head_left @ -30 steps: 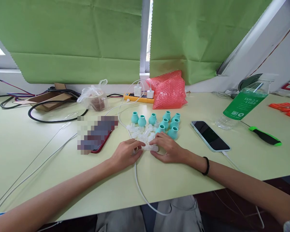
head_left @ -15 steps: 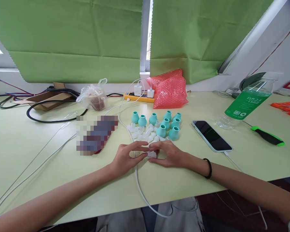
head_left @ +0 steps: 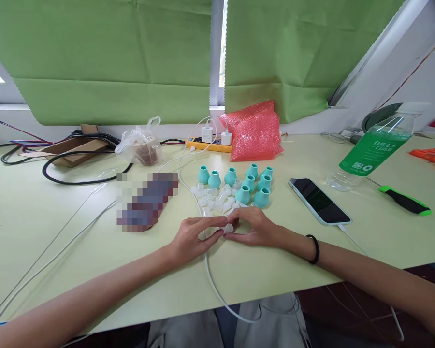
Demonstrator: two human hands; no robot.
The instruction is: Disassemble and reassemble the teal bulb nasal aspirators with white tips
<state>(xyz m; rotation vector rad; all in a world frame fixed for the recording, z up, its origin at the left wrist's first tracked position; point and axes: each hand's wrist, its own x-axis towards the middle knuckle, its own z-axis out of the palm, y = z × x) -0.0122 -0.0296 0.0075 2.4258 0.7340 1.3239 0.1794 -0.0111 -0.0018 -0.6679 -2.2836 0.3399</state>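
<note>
1. White piece [head_left: 228, 228] is pinched between right hand's [head_left: 255, 226] thumb and fingers, just on the near side of the pile.
2. Left hand's [head_left: 194, 236] thumb and fingers are held at the piece's left end; whether it is gripped by them cannot be told.
3. Pile [head_left: 220, 198] of white parts is spread just beyond both hands.
4. Teal bulbs [head_left: 243, 195] are stood behind and right of pile.

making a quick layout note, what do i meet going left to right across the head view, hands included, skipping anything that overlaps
Cardboard box → plastic bag → left hand → right hand → black-screened phone → screwdriver.
</note>
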